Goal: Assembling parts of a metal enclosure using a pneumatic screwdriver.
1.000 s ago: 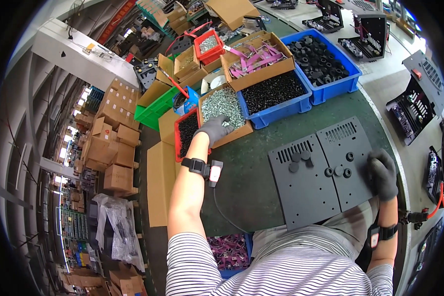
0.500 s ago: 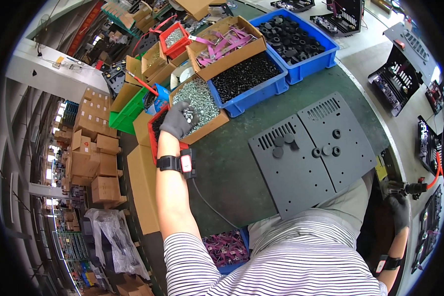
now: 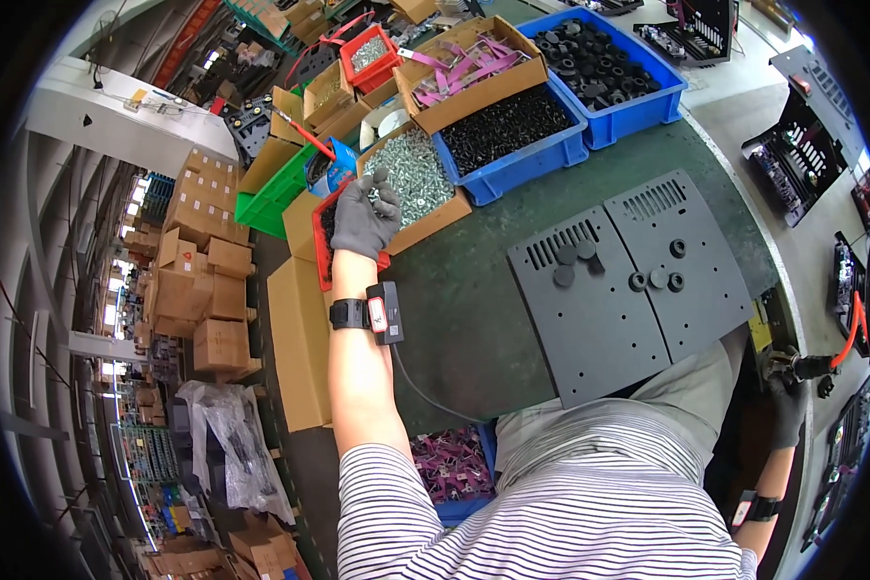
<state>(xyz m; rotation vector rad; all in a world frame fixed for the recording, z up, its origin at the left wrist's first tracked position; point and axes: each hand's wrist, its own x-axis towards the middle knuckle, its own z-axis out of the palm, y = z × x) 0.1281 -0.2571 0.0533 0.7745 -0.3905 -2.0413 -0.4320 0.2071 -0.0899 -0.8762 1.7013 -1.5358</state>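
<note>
My left hand (image 3: 365,220), in a grey glove, is raised by the near left corner of a cardboard box of silver screws (image 3: 411,174). Its fingers curl inward around a few screws, mostly hidden by the glove. On my lap and the bench edge lie two dark grey metal panels (image 3: 590,319) with slots and small holes. Black round caps (image 3: 564,276) and ring-shaped rubber feet (image 3: 678,248) rest loose on them. At far right, beyond the bench edge, my gloved right hand (image 3: 788,420) closes on an air tool (image 3: 793,367) with an orange hose; its fingers are partly hidden.
Blue bins of black screws (image 3: 507,135) and black rubber parts (image 3: 599,63) stand beyond the panels. A box of pink-purple strips (image 3: 469,72), a red bin (image 3: 369,58) and a green bin (image 3: 275,198) are near. A cable (image 3: 420,391) trails from my left wrist.
My left hand has lifted back from the screw pile and its fingers have curled over the screws. The view has shifted slightly; the panels and loose caps look unmoved.
</note>
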